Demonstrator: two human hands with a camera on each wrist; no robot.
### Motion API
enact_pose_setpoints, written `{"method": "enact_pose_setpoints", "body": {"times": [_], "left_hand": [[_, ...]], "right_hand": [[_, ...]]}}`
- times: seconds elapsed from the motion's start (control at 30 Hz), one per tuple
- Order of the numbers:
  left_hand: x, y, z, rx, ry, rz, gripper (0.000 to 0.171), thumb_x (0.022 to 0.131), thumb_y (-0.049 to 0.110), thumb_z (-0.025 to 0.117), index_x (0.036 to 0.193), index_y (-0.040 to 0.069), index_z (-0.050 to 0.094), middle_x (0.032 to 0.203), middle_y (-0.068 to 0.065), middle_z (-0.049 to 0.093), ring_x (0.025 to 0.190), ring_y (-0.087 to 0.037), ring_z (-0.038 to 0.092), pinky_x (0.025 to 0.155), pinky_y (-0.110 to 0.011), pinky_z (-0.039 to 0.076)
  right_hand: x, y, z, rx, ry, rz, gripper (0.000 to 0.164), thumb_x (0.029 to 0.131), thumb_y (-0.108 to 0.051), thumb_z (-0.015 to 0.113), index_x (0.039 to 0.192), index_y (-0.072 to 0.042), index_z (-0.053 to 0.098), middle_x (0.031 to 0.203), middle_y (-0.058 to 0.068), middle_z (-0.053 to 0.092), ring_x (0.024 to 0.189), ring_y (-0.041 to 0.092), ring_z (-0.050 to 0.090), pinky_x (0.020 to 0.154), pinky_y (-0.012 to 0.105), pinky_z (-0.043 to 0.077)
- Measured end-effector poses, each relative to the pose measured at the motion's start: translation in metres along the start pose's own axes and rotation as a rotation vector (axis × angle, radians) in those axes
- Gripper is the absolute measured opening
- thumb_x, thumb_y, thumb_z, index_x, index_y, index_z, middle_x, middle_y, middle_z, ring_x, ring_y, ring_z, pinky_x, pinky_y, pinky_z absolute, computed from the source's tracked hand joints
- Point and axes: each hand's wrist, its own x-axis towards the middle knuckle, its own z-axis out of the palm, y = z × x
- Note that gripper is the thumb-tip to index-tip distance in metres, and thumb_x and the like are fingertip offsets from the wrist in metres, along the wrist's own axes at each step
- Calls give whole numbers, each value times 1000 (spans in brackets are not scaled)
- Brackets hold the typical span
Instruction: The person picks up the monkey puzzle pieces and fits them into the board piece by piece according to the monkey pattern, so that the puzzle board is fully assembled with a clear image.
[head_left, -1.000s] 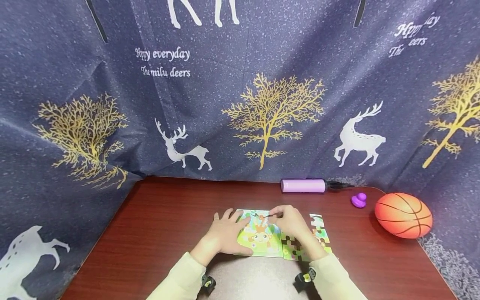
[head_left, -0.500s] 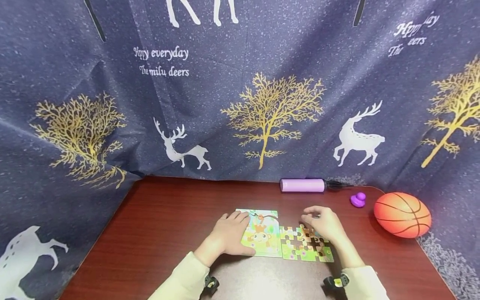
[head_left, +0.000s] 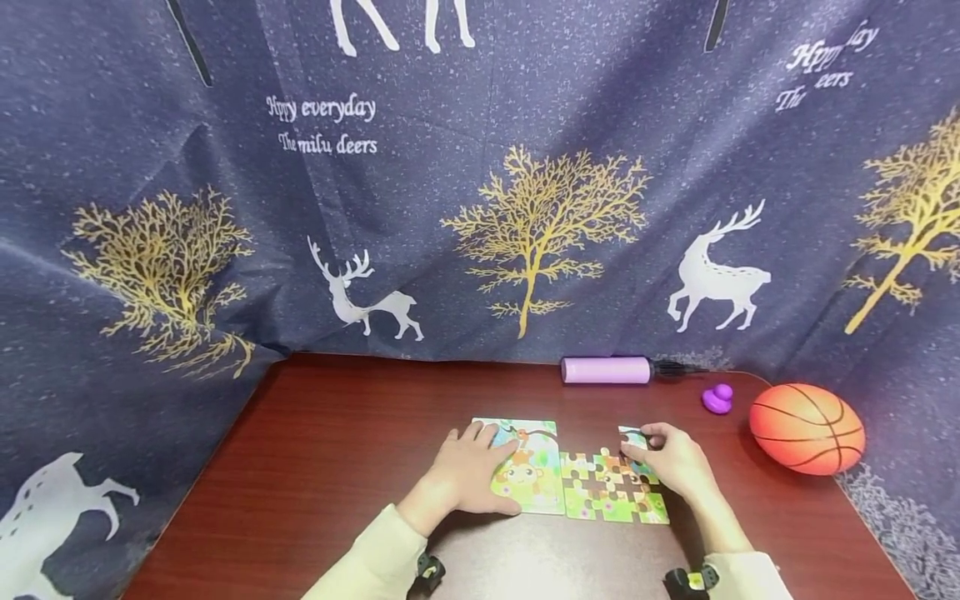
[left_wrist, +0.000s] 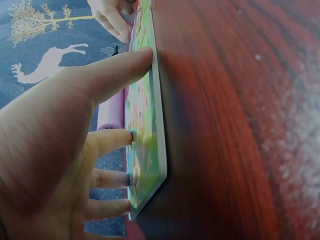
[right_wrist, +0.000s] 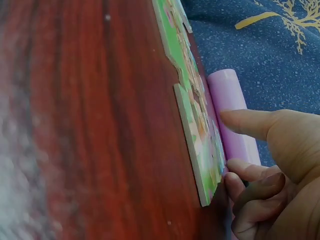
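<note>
My left hand (head_left: 468,471) lies spread on the left part of a picture board (head_left: 538,492) showing a cartoon monkey. In the left wrist view, the thumb (left_wrist: 127,67) and fingertips rest on the board's printed face. To the board's right lies a partly joined jigsaw puzzle (head_left: 618,508), with gaps in its upper part. My right hand (head_left: 678,460) is at the puzzle's top right corner, thumb and forefinger spread apart around a blue-and-white puzzle piece (head_left: 628,432). The right wrist view shows the thumb (right_wrist: 245,121) straight and the other fingers bent beside the puzzle (right_wrist: 200,155).
A lilac hand pump (head_left: 607,371) lies along the back of the brown table (head_left: 360,417). Right of it sit a purple rubber duck (head_left: 718,399) and an orange basketball (head_left: 807,429). A dark blue curtain (head_left: 450,167) with deer and trees hangs behind.
My right hand has moved from the picture board's top, right across the puzzle, to its top right corner. My left hand has stayed on the board, shifting slightly right.
</note>
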Motion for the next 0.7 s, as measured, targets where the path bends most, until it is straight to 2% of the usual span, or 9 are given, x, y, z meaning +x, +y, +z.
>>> {"method": "enact_pose_setpoints", "body": {"times": [0.23, 0.3, 0.53, 0.7], "left_hand": [[5, 3, 2, 47, 17, 20, 97, 72, 89, 62, 156, 42, 47, 146, -10, 50, 138, -35, 44, 105, -60, 42], [5, 3, 1, 43, 19, 23, 97, 73, 88, 63, 156, 41, 48, 148, -10, 49, 138, -36, 44, 106, -59, 42], [5, 4, 1, -9, 13, 58, 100, 76, 85, 63, 159, 31, 46, 164, 1, 38, 147, -23, 38, 115, -52, 37], [5, 5, 0, -22, 23, 77, 101, 76, 84, 65, 158, 27, 48, 162, -1, 41, 147, -24, 39, 110, -45, 44]], "right_hand": [[2, 3, 0, -40, 1, -32, 69, 83, -49, 84, 125, 2, 66, 99, 12, 68, 90, 32, 65, 75, 49, 50], [3, 2, 0, -53, -4, -36, 68, 82, -49, 85, 124, 1, 66, 98, 11, 67, 88, 30, 63, 73, 48, 49], [8, 2, 0, -78, -22, -31, 67, 82, -50, 85, 124, -1, 67, 97, 10, 65, 85, 28, 61, 70, 46, 48], [10, 2, 0, -60, -33, -21, 65, 82, -45, 86, 122, 2, 66, 95, 10, 65, 83, 27, 61, 69, 42, 47]]}}
